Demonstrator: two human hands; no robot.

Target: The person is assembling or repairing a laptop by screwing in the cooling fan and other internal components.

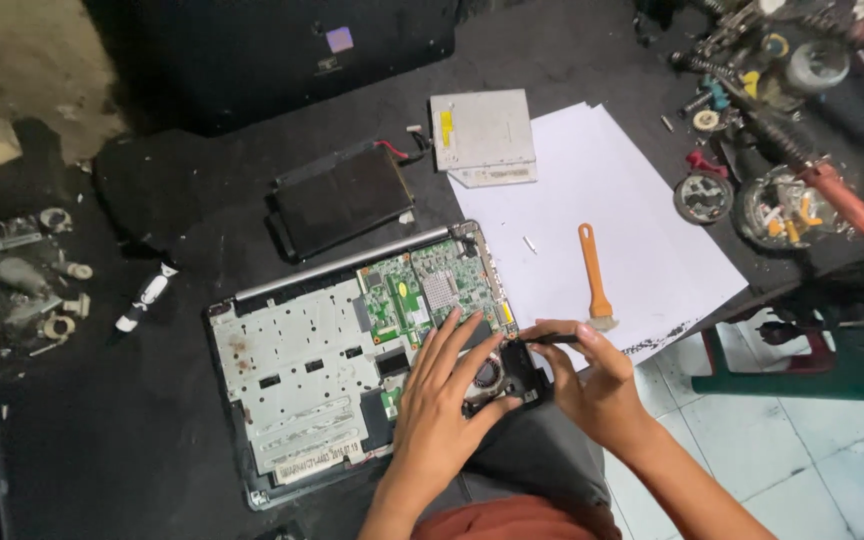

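premises: an informal electronics repair workshop. evidence: an opened laptop chassis [352, 370] with exposed green circuit board [427, 290] on a dark worktable [202, 190]; a removed optical drive [482, 135] and flat black battery pack [340, 198] at the far side; an orange-handled brush [594, 275] on white paper [612, 210]; cluttered tools and parts tins [782, 205] far right.

A small yellow rectangular label [445, 127] sits on the left part of the grey metal optical drive [483, 136], which lies on the dark desk [182, 200] above the sheets of white paper. A narrow white label strip with dark print [317, 462] runs along the lower edge of the opened laptop's silver metal plate [297, 370]. A small pale purple square sticker [339, 39] sits on the black laptop lid [282, 55] at the top.
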